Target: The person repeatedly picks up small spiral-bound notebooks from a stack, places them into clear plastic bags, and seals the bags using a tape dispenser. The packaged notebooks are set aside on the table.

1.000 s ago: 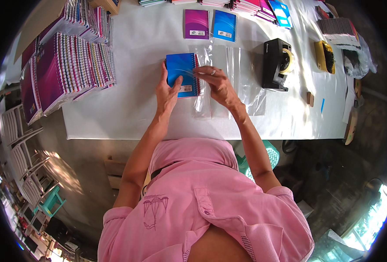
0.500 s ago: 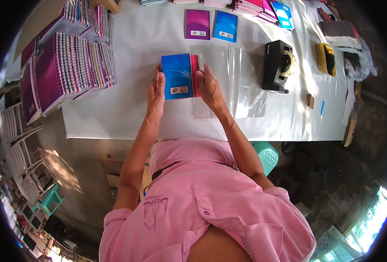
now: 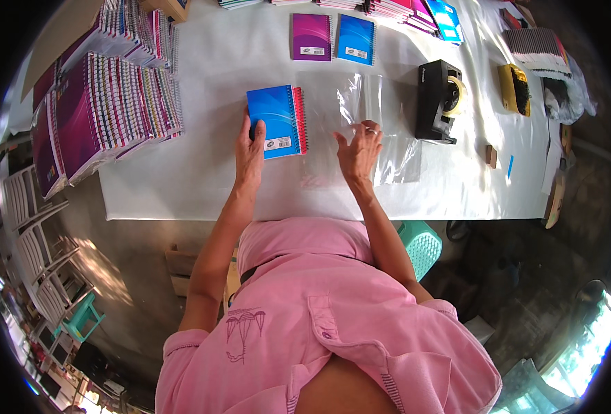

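My left hand (image 3: 251, 148) grips a small stack of spiral notebooks by its left edge, thumb on top. The uppermost is a blue spiral notebook (image 3: 272, 119) with a white label near its bottom. Beneath it, a red notebook (image 3: 299, 121) shows along the coil side. To the right, my right hand (image 3: 360, 152) is over a clear plastic bag (image 3: 396, 155) lying flat on the table. Its thumb stands apart and its fingers are slightly bent, with nothing visible held; whether the fingertips touch the plastic I cannot tell.
A black tape dispenser (image 3: 438, 103) stands right of the bag, with a yellow container (image 3: 514, 90) beyond. Purple (image 3: 312, 37) and blue notebooks (image 3: 356, 40) lie at the back. Tall bundles of spiral notebooks (image 3: 102, 110) fill the left side. The white-covered table (image 3: 202, 179) ends near my waist.
My right hand has left the notebooks' coil side and moved right, over the plastic bag. The notebook stack, still in my left hand, has shifted slightly left and tilted.
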